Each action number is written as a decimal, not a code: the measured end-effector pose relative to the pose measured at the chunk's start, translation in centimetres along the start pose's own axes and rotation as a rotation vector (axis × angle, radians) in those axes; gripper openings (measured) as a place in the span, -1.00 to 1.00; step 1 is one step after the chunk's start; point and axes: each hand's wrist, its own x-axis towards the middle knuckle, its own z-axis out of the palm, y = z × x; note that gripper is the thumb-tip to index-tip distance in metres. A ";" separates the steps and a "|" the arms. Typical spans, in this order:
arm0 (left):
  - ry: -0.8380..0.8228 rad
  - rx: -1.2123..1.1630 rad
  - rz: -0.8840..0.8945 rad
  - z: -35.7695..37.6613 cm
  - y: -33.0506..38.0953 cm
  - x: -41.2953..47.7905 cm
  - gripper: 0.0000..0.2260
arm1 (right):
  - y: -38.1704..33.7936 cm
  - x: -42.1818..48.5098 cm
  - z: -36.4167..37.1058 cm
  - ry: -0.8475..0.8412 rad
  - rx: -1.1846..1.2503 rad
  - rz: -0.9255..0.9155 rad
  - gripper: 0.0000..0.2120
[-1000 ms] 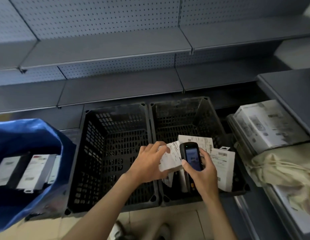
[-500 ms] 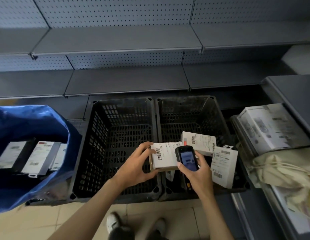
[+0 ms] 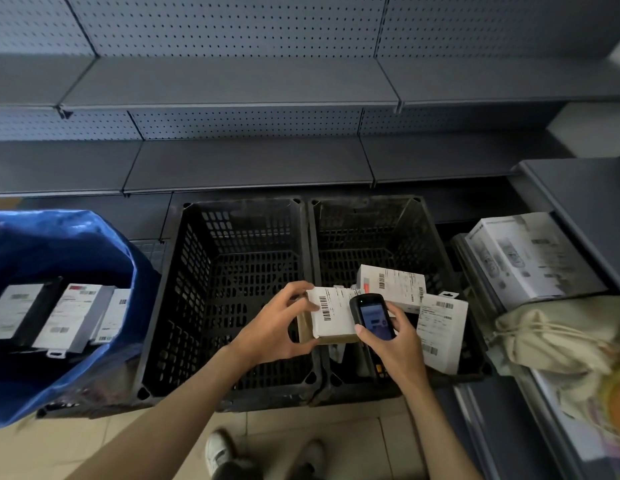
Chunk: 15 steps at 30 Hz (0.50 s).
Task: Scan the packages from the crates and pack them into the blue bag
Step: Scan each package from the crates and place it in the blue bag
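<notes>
While left hand (image 3: 274, 327) fingers clasp a package (image 3: 331, 315), right hand (image 3: 393, 337) grips scanner (image 3: 372, 315); crate (image 3: 388, 237) beneath, perhaps two packages inside.

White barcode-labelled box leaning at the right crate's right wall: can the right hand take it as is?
Probably not: the right hand is gripping the black handheld scanner. The white box itself lies uncovered, close beside that hand.

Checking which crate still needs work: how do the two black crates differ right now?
The left crate shows only its bare mesh floor; the right crate holds white labelled packages. The left hand holds a package over the rims where they meet, and the right hand holds the scanner over the right crate. Both are black mesh, side by side.
</notes>
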 end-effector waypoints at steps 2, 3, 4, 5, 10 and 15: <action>0.013 0.026 0.018 0.2 0.1 -0.1 -0.52 | -0.1 0.0 0.0 -0.005 -0.027 0.007 -0.36; 0.021 0.041 0.023 0.3 0.1 -0.3 -0.53 | -0.2 -0.1 0.1 -0.010 -0.034 0.008 -0.37; 0.031 0.055 0.031 0.3 0.2 -0.4 -0.54 | -0.2 -0.1 0.1 -0.012 -0.045 0.004 -0.37; 0.041 0.068 0.039 0.4 0.3 -0.4 -0.55 | -0.4 -0.1 0.1 -0.008 -0.062 -0.006 -0.36; 0.069 0.145 0.072 -1.5 0.0 -0.5 -0.57 | -2.7 0.2 -1.1 -0.014 -0.252 -0.163 -0.30; 0.096 0.274 0.069 -6.9 -1.8 -0.8 -0.57 | -9.1 2.4 -5.1 -0.243 -0.639 -0.380 -0.17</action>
